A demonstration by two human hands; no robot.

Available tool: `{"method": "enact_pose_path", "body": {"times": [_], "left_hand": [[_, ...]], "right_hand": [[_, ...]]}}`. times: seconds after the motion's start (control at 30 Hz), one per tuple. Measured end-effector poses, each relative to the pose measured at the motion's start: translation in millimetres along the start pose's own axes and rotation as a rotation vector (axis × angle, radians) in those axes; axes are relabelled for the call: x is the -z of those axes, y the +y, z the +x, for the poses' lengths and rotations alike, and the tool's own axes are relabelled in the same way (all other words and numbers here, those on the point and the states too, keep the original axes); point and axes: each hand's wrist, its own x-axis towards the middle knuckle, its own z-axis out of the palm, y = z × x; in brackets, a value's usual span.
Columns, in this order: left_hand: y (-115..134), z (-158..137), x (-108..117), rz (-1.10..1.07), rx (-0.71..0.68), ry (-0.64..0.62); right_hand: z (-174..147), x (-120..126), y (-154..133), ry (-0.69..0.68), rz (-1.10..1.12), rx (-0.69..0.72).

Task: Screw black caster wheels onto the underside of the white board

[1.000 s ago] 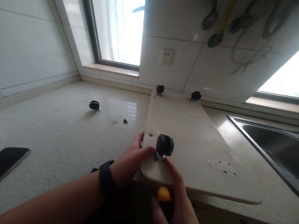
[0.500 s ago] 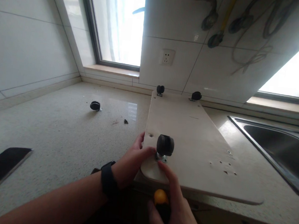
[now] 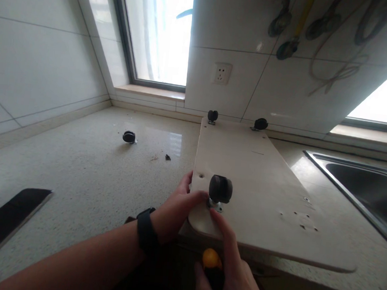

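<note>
Caster (image 3: 216, 190) upright at the near left corner of the board (image 3: 255, 173), between a left hand (image 3: 177, 209) closed over the edge and a right hand (image 3: 235, 270) curled round a yellow-ended tool (image 3: 211, 258), forefinger (image 3: 229, 236) at the mounting plate (image 3: 218, 207). Liable to skew with any fingertip slip.

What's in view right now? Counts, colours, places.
Board: one, cream, on counter
Casters: four, black; three on board, one on counter at left
Holes: several, dark, board's near right corner
Tool: one, yellow and black, below board's near edge
Flat strip: one, black, counter's left
Small bits: uncountable, dark, left of board
Counter: one, speckled grey, beneath board
Sink: one, metallic, right of board
Socket: one, white, on tiled wall
Windows: two, bright, left of socket and far right
Pipes: several, one yellow, upper right
Cord: apparently one, brownish, below pipes
Watch: one, dark, on left arm
Left grip: one, bare, board's left edge
Right grip: one, bare, around tool
</note>
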Motion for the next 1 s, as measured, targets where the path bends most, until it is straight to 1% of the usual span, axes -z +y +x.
{"method": "enact_pose_path", "body": {"times": [0.3, 0.4, 0.53, 0.63, 0.77, 1.0], "left_hand": [[-2.5, 2.9, 3.4, 0.004, 0.002, -0.004], [-3.5, 4.2, 2.9, -0.014, -0.009, 0.006], [-1.8, 3.8, 0.3, -0.035, 0.004, 0.014], [0.5, 2.4, -2.1, -0.033, 0.014, 0.020], [3.7, 0.6, -5.3, -0.009, 0.012, 0.026], [4.4, 0.6, -4.7, 0.021, 0.013, 0.029]], "right_hand": [[0.9, -0.2, -0.5, -0.007, 0.022, -0.047], [0.9, 0.6, 1.0, -0.011, 0.036, -0.036], [1.0, 0.5, 1.3, 0.043, 0.058, 0.015], [1.6, -0.6, 0.4, 0.065, 0.041, 0.023], [2.4, -0.4, -0.1, 0.044, 0.031, 0.026], [2.0, 2.7, -0.3, 0.028, 0.022, -0.023]]}}
